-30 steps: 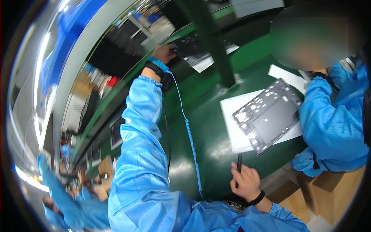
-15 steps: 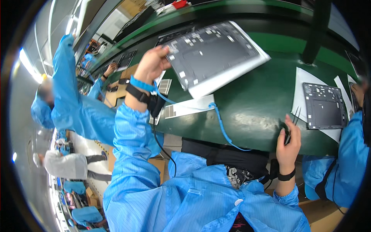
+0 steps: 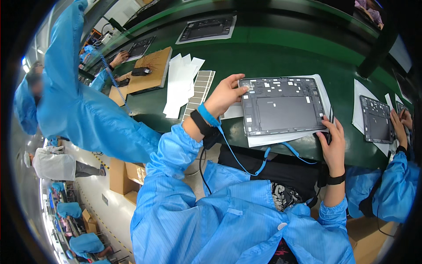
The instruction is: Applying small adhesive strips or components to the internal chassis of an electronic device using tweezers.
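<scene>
A dark grey tablet housing [image 3: 290, 113] with small white pads lies in front of me over a white sheet [image 3: 262, 141]. At its upper left corner my left hand [image 3: 225, 97] grips the edge, thumb on top. My right hand [image 3: 333, 143] is at the lower right corner, fingers touching the edge. Dark tweezers [image 3: 331, 115] stay in that right hand, pointing up beside the housing. A blue wristband with a coiled cord [image 3: 263, 163] circles my left wrist.
Left of the housing lie white paper strips [image 3: 179, 86] and a sheet of grey stickers [image 3: 200, 90]. Beyond them is a cardboard piece [image 3: 154, 70]. Another housing [image 3: 206, 28] rests at the back. On the right, a co-worker's hand [image 3: 398, 127] is by a similar housing [image 3: 376, 119].
My left hand has brought the housing and sheet down and right, from raised and tilted to flat before me. My right hand, still with the tweezers, now meets its lower right corner.
</scene>
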Tool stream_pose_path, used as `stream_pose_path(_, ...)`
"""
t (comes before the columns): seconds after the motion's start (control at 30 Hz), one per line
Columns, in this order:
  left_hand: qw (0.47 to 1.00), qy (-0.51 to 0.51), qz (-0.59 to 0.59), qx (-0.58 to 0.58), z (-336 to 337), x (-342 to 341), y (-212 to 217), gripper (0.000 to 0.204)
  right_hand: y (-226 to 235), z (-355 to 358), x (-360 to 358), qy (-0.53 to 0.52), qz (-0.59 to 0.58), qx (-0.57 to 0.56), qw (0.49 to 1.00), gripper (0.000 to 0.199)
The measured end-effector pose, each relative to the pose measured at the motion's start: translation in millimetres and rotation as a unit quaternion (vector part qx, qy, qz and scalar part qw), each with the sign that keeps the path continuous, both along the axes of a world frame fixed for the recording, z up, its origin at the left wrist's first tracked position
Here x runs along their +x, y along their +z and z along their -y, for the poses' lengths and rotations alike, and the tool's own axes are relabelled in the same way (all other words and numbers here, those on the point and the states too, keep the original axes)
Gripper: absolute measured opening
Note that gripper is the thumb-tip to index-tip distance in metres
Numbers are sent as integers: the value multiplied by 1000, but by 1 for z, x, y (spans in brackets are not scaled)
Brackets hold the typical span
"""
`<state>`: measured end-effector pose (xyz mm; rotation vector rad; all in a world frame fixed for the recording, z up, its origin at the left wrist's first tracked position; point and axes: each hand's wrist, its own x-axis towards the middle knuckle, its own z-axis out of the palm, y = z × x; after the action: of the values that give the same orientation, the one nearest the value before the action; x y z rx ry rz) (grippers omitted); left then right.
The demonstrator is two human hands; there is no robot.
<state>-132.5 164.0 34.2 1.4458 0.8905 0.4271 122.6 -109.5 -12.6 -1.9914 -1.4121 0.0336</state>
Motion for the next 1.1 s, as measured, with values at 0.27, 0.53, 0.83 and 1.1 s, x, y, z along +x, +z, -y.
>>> stream_pose_path(0.27,874,-78,-149,457,124,-35,-27,76,5,-9,-6,-23,17,-48,998,52)
stream_pose_path(0.53,876,-36,-155,456,117,-45,-48,76,3,-8,-1,-31,-102,0,994,56)
stream_pose_path(0.83,825,-10,-275,494,112,-61,-55,65,18,3,21,-51,-97,-7,994,39)
stream_pose_path(1.1,826,15,-244,508,111,-57,-62,62,58,-54,-62,57,-391,107,912,50)
